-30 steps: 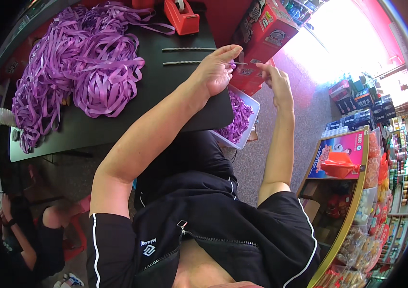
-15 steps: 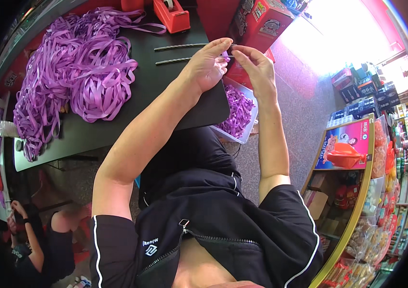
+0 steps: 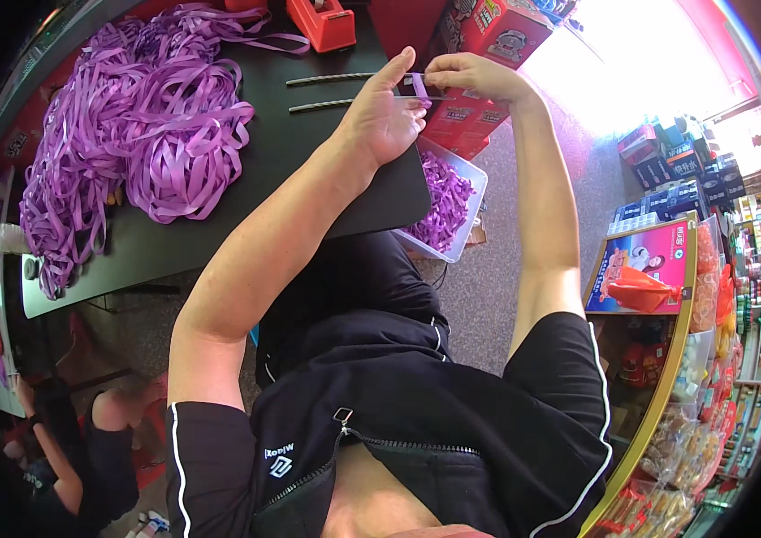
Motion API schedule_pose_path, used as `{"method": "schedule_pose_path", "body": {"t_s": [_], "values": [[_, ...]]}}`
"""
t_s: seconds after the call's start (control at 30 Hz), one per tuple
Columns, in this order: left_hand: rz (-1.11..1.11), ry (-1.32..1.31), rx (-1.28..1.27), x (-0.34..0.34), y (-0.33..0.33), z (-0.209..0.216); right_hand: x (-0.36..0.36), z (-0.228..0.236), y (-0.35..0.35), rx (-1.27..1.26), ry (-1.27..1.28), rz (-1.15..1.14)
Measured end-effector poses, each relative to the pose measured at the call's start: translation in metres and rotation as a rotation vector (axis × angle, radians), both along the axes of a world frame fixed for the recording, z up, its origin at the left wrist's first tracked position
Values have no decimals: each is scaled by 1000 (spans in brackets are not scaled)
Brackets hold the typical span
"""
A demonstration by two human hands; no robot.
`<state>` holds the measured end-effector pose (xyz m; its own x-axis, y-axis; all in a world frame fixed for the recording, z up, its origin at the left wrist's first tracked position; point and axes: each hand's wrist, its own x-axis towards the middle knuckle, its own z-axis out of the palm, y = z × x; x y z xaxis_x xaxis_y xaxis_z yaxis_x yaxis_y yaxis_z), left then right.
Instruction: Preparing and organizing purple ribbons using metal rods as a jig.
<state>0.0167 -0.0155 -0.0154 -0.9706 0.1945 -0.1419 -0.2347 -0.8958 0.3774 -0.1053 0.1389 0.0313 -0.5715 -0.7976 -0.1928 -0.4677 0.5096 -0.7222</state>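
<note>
Two thin twisted metal rods [image 3: 318, 106] run side by side past the edge of the dark table. A short purple ribbon [image 3: 419, 87] is looped across both of them near their right ends. My left hand [image 3: 385, 121] is beside the ribbon with the palm showing and the thumb raised apart; its curled fingertips are close to the lower rod. On the other side, my right hand [image 3: 475, 76] has its fingers pressed together at the upper rod, right next to the ribbon. What those fingers pinch is hidden.
A large tangled heap of purple ribbon [image 3: 183, 134] covers the table's left part. A red tape dispenser [image 3: 322, 25] stands at the far edge. Below the table corner is a clear bin [image 3: 459, 247] of short purple pieces. Red boxes [image 3: 501, 31] stand behind my right hand.
My right hand has moved up and swung outward, its forearm further right. My left thumb has lifted away, and the ribbon loop across the rods shows more fully.
</note>
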Motion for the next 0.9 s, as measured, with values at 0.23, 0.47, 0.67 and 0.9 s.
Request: {"method": "schedule_pose_path", "body": {"t_s": [0.23, 0.47, 0.67, 0.9], "values": [[4, -27, 3, -1, 2, 2, -32, -2, -20, 278, 89, 207], [6, -21, -12, -1, 2, 2, -37, -11, -21, 307, 133, 143], [0, -10, 1, 1, 2, 3, -26, -8, -26, 401, 229, 62], [1, -17, 23, 0, 0, 1, 7, -1, -49, 693, 478, -238]]}}
